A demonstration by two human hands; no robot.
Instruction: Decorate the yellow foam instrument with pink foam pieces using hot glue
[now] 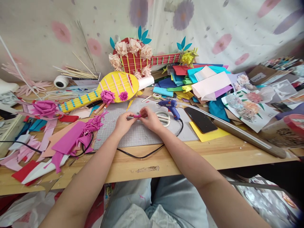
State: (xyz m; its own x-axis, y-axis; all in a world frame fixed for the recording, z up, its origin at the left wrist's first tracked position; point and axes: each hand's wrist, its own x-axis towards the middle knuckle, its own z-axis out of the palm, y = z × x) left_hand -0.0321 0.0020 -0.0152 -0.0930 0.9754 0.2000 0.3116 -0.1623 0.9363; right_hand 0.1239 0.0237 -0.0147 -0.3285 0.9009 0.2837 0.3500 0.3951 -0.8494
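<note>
Both hands, left [123, 123] and right [150, 119], pinch one small magenta paper piece [137, 116] over the grey cutting mat [142, 134].

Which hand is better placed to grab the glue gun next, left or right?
Right, likely. The right hand pinches the pink paper roll together with the left hand, but the blue glue gun stands just beyond its knuckles on the grey mat. The left would have to cross over.
</note>
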